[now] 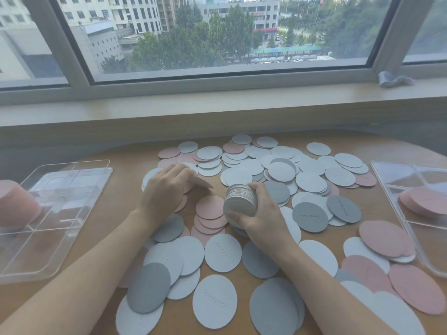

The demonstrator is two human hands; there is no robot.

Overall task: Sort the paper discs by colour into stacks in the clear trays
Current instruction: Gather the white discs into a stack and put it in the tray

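**Disc Sorting: Hand and Tray Positions**

A thick stack of white round paper discs [240, 198] is gripped edgewise by the right hand [260, 213], with thumb and fingers curled round it, above the middle of the round wooden table [125, 170]. A single disc [202, 183], tilted and seen edge-on, is pinched by the curled fingers of the left hand [167, 189]. Loose white, grey and pink paper discs [217, 252] are scattered and overlapped across the table. A clear divided plastic tray on the left [72, 213] is occupied by a tall pink disc stack [17, 204]. A clear plastic tray on the right [396, 180] is occupied by a low, fanned pink disc stack [425, 201]. A window [217, 32] is located behind the table.
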